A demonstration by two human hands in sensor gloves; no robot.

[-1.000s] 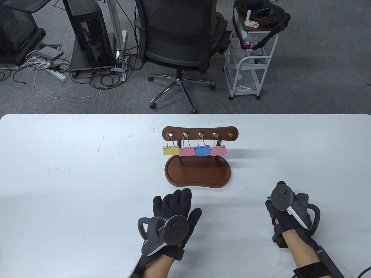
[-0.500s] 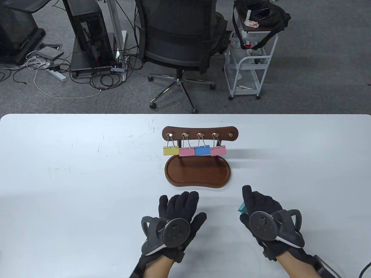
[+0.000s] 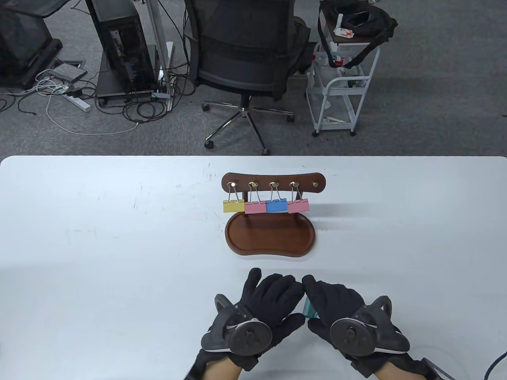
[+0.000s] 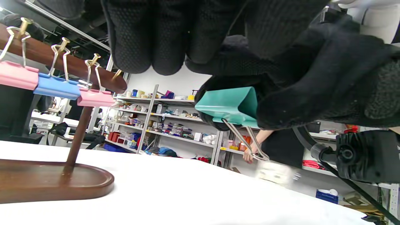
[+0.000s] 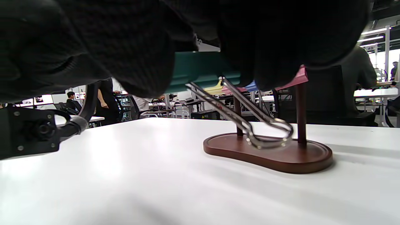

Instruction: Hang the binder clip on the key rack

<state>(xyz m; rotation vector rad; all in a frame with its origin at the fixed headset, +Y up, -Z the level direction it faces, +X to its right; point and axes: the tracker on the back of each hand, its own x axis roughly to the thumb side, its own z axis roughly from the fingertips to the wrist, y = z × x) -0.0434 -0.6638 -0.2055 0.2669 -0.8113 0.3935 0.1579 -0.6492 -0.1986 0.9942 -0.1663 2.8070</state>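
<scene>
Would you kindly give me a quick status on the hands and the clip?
Right hand grips teal binder clip above table; left hand close alongside, contact unclear. Rack's rightmost peg free. Path to it unobstructed.

A teal binder clip [image 4: 229, 105] with silver wire handles is seen between black gloves. On the dark brown key rack [image 3: 273, 181], yellow, pink, blue and pink clips are hung from brass hooks above a white surface [image 3: 119, 237].
</scene>
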